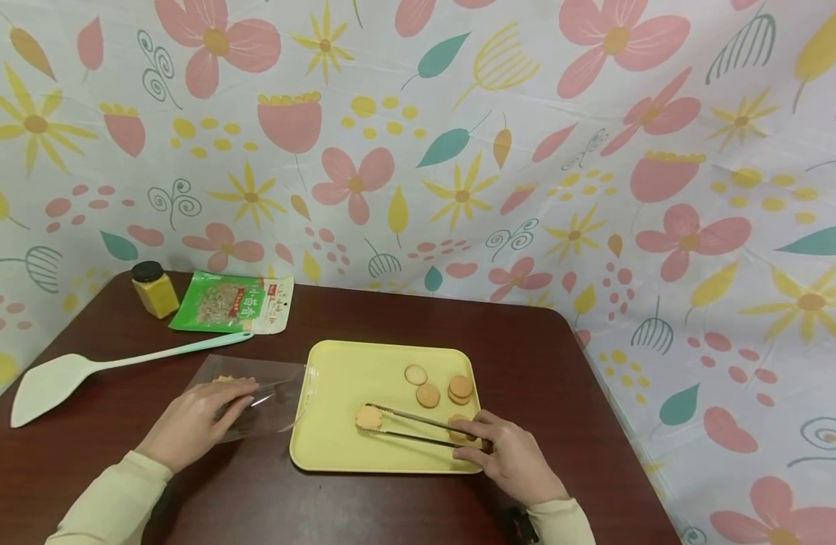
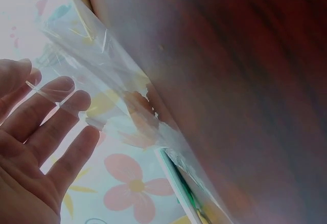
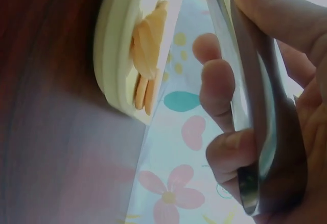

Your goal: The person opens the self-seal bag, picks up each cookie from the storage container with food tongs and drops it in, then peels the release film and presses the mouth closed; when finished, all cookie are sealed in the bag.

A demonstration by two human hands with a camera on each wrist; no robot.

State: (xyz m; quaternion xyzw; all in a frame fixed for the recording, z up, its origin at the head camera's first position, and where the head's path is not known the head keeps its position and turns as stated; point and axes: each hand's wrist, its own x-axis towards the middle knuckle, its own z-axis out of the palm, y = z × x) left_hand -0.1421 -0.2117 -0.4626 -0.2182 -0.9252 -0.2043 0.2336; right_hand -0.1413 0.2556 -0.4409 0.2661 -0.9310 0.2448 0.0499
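Observation:
My right hand (image 1: pixel 512 458) grips metal tongs (image 1: pixel 418 437) over the yellow tray (image 1: pixel 343 371). Between the tong tips sits a round scalloped cookie (image 1: pixel 368 418), above the tray's left half; a gap beneath it cannot be made out. In the left wrist view, the thumb and fingers of my left hand (image 2: pixel 43 132) pinch the film of a clear plastic bag (image 2: pixel 97 65). The bag lies left of the tray, its edge over the tray's rim. Inside shows a cookie (image 1: pixel 223 378), partly hidden by the hand. More round cookies (image 1: pixel 428 395) lie on the tray's right side, some stacked.
Behind the bag lies a white spatula (image 1: pixel 57 382) with a pale green handle. A yellow jar (image 1: pixel 157 294) with a black lid and a green food packet (image 1: pixel 230 303) are at the table's back left. A flowered cloth (image 1: pixel 418 151) hangs behind the dark table (image 1: pixel 254 499).

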